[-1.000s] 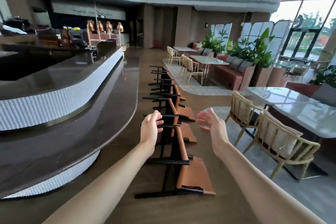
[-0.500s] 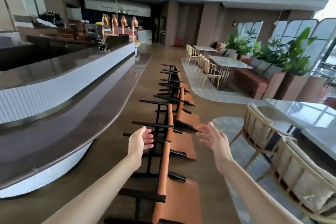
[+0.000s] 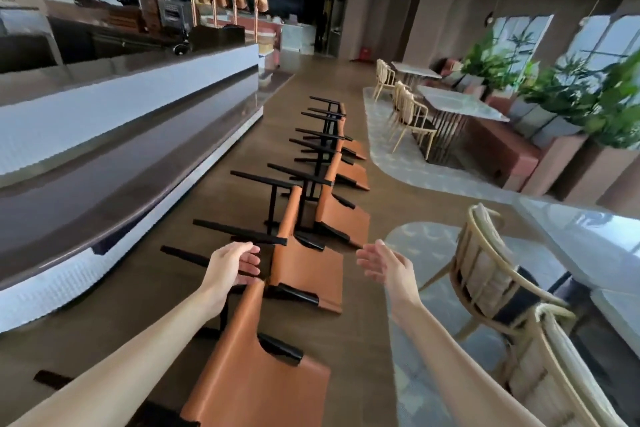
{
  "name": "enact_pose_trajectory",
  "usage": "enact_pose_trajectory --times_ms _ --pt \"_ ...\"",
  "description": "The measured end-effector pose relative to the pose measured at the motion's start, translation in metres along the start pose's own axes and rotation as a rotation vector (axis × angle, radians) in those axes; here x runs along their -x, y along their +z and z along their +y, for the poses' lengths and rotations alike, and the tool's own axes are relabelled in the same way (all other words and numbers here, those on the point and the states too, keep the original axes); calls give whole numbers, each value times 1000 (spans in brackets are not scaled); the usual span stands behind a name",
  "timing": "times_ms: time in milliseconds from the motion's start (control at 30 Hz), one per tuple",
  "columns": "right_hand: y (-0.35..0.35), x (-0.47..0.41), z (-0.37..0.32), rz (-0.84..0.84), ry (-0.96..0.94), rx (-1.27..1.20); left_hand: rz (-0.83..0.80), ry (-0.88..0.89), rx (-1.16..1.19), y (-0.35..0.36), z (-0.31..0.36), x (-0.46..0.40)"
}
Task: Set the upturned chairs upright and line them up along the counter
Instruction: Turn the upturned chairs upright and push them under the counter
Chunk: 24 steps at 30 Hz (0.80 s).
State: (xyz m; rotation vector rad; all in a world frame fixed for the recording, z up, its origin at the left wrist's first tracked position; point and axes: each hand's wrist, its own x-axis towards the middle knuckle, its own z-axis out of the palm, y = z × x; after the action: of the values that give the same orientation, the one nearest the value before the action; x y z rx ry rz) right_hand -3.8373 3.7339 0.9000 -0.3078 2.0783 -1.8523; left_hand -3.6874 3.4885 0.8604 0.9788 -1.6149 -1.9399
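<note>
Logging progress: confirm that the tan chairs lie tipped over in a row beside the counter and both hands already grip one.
Not quite. In the head view the tan chairs do lie tipped beside the counter, but the left hand and right hand are open, holding nothing.

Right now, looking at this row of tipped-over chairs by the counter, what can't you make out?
- Nearest tan leather chair with black frame: head view, base cut by the bottom edge and hidden by the left forearm.
- Farthest tipped chairs: too small, overlapping; count unclear.
- Left hand: fingers cover the black leg behind; contact unclear.

2 bare forearms, no sleeves; left hand (image 3: 232, 263) and right hand (image 3: 384, 267) ungloved.
</note>
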Motion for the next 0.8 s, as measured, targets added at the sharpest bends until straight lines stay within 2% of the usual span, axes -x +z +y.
enact_pose_trajectory --times_ms 100,200,300,400,567,700,800 --pt "-31 -61 10 -67 73 -26 157 -83 114 42 -23 -7" --pt "-50 -115 15 -206 125 1 309 -163 246 77 -40 0" --pt "-45 -152 14 -253 176 3 423 -203 350 84 -45 15" --pt "-20 -178 16 -336 208 -5 529 -158 423 76 -44 28" --pt "26 -177 37 -464 282 -44 612 -154 468 57 -39 38" --pt "55 -175 68 -535 311 5 606 -199 468 51 -59 34" --pt "72 -179 94 -634 343 106 688 -243 512 53 -83 36"
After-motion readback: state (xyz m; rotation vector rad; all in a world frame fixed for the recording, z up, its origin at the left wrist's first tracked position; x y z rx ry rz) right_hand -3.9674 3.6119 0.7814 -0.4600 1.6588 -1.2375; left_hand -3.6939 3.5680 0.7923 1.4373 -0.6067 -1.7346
